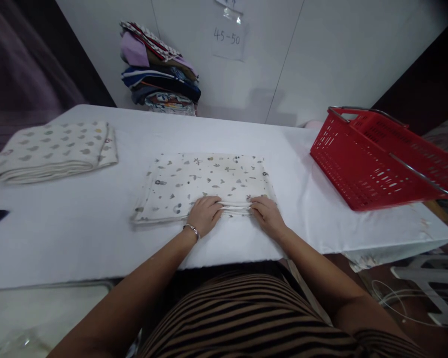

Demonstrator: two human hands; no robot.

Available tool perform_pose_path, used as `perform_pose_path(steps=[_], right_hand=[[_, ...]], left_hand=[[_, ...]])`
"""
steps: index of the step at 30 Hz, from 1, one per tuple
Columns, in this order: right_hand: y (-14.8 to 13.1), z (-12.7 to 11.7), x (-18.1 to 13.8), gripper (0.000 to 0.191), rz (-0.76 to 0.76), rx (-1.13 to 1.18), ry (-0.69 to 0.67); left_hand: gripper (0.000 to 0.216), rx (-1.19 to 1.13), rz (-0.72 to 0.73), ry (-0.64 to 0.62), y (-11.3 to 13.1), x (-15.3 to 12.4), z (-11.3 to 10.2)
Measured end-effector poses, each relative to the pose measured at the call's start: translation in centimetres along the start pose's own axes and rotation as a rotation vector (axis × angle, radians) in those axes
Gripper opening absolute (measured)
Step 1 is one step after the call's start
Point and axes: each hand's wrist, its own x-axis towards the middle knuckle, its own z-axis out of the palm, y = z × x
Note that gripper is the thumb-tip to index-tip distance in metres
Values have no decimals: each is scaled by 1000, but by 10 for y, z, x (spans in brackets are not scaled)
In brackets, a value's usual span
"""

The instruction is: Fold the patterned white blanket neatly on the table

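Grip, both hands: fingers bent and closed on the near edge of a folded, printed cotton cloth [209, 180], thin layers bunched between them. Left hand [205, 214] at the cloth's 6 o'clock, linked bracelet [192, 230] at the wrist; right hand [268, 215] at 4 o'clock, near the corner. Hands apart, a short run of folded edge showing between.

Cloth lies flat mid-bench, a neat rectangle; cream ground, small grey and greenish motifs, palm trees among them. Bench [294, 236] draped in white fabric.

Bearings from the cloth: between 9 and 10 o'clock, well apart, a second folded cloth [56, 149], pear-shaped print, layers stacked thick. Toward 3 o'clock, a red perforated plastic basket [354, 164] with metal handles, on the bench. At 11 o'clock, past the far edge, a stack of folded fabrics [160, 74]; its support hidden. At 12 o'clock, a wall paper [227, 42] handwritten "45-50".
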Motion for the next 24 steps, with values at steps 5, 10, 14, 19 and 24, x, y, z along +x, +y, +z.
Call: perform_pose_path(steps=[5, 10, 14, 19, 24], right_hand=[[1, 2, -3, 13, -18, -5, -1], [2, 4, -2, 14, -9, 0, -3], [1, 4, -1, 13, -10, 8, 9], [3, 7, -3, 12, -22, 3, 23], [6, 9, -5, 13, -25, 0, 21]], left_hand=[[13, -16, 26, -29, 1, -2, -3], [15, 27, 71, 34, 11, -4, -4], [23, 56, 218, -13, 27, 0, 8], [24, 73, 219, -31, 40, 16, 27], [24, 44, 206, -61, 46, 29, 33]])
